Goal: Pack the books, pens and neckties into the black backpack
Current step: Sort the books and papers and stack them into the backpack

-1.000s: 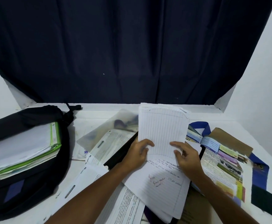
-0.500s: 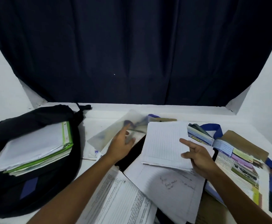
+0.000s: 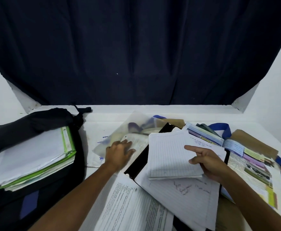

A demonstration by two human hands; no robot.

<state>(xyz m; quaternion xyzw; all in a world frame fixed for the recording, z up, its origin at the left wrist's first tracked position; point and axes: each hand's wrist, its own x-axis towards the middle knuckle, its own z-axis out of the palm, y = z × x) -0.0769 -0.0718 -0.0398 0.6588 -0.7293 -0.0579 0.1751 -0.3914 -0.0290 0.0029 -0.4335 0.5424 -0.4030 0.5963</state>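
Observation:
The black backpack (image 3: 41,119) lies open at the left with a stack of books and a green-edged folder (image 3: 31,157) inside. My right hand (image 3: 208,160) holds a bundle of lined sheets (image 3: 168,152) by its right edge, lifted a little off the pile. My left hand (image 3: 118,154) lies with fingers spread on a printed book (image 3: 139,144) beside a translucent plastic pouch (image 3: 119,135) that shows dark blurred items. Loose lined paper (image 3: 186,197) and a printed booklet (image 3: 133,204) lie in front. A blue necktie (image 3: 223,130) loops behind the pile.
A colourful open magazine (image 3: 250,165) and brown cardboard (image 3: 253,142) spread across the right of the white table (image 3: 103,117). A black folder (image 3: 139,164) pokes out under the papers. A dark curtain (image 3: 136,55) hangs behind the table.
My left hand let go of the lined sheets and moved left onto the printed book by the pouch. My right hand keeps the sheets, now lowered flatter.

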